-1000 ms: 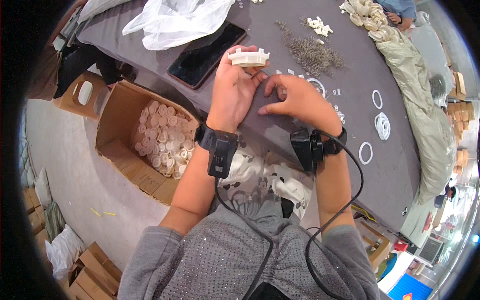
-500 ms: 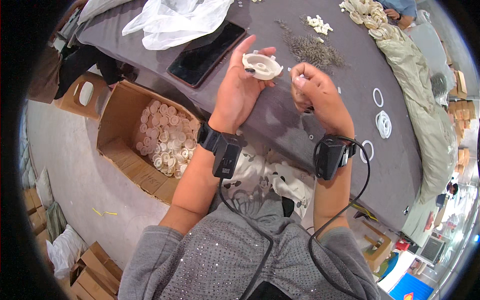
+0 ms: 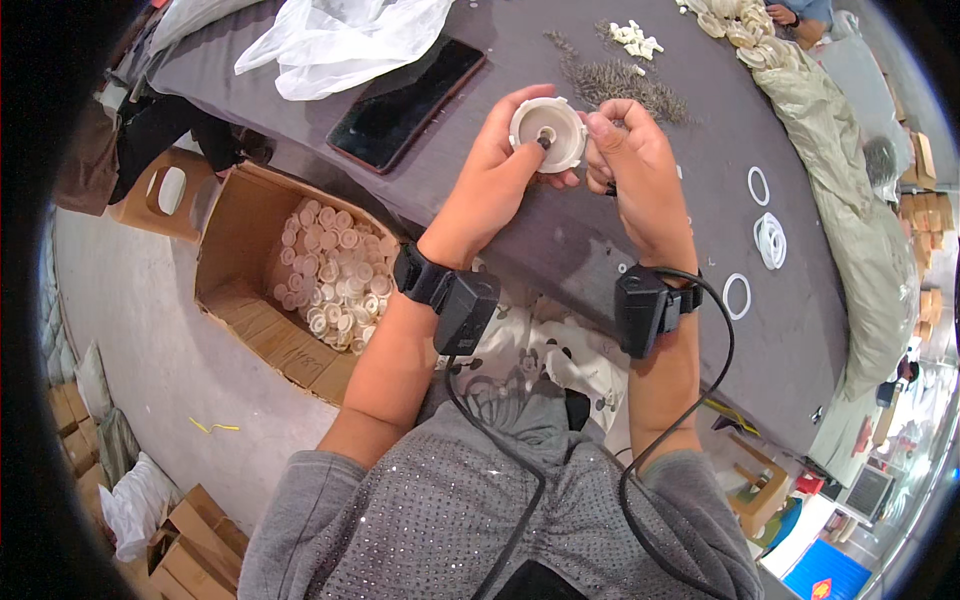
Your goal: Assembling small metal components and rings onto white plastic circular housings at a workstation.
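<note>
My left hand [image 3: 488, 192] grips a round white plastic cap-like part [image 3: 566, 124] above the near edge of the table, its hollow side facing me. The left thumb reaches into the middle of the part, and the other fingers curl behind it. Close against the part's right rim is my right hand [image 3: 645, 178], its thumb and fingers pinched together. Whatever sits in that pinch is hidden. Beyond the hands lie a heap of small metal springs [image 3: 630, 88] and a little pile of white plastic pieces [image 3: 637, 40].
A cardboard box [image 3: 262, 335] of similar round parts [image 3: 340, 290] stands at left below the table. On the grey cloth [image 3: 790, 345] are a phone [image 3: 405, 105], a white plastic bag [image 3: 345, 45] and several white rings [image 3: 770, 243]. A long sack [image 3: 850, 210] lies right; another person's hand [image 3: 782, 14] shows far right.
The round part has been tipped so its hollow faces me, and my left thumb has moved into it. My right hand has risen and come up to the part's rim.
</note>
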Available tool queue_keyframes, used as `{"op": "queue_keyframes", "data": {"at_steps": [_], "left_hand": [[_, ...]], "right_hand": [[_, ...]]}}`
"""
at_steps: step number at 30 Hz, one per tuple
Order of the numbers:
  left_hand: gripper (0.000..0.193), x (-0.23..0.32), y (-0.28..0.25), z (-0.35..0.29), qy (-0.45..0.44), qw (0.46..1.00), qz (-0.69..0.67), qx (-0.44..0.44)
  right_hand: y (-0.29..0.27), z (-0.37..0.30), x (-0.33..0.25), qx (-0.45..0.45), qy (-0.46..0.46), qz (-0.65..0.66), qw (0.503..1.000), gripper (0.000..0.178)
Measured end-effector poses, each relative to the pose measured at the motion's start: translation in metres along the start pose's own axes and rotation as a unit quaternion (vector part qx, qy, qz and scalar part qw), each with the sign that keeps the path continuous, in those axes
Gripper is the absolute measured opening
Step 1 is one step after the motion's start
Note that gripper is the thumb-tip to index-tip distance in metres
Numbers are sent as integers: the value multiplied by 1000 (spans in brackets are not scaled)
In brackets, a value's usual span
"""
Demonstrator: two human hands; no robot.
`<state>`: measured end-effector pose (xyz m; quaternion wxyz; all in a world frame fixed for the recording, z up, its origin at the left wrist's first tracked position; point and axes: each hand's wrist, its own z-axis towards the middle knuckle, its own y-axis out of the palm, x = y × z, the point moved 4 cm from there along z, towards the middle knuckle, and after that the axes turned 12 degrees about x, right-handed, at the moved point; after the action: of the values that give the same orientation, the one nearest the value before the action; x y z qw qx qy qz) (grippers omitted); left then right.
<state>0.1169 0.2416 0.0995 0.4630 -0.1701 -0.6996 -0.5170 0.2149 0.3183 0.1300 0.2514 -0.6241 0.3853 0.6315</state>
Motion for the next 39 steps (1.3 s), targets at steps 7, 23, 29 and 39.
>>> {"op": "queue_keyframes", "data": {"at_steps": [7, 23, 29, 39], "left_hand": [[48, -1, 1, 0, 3, 999, 37, -12], [40, -2, -1, 2, -2, 999, 46, -16], [36, 0, -2, 3, 20, 995, 93, -7], [33, 1, -1, 5, 8, 999, 50, -2]], "right_hand": [[7, -2, -4, 30, -143, -136, 980, 20], [4, -7, -9, 37, -189, -313, 930, 18], [7, -9, -11, 6, -210, -275, 938, 21], [-37, 10, -2, 33, 1, -55, 998, 28]]}}
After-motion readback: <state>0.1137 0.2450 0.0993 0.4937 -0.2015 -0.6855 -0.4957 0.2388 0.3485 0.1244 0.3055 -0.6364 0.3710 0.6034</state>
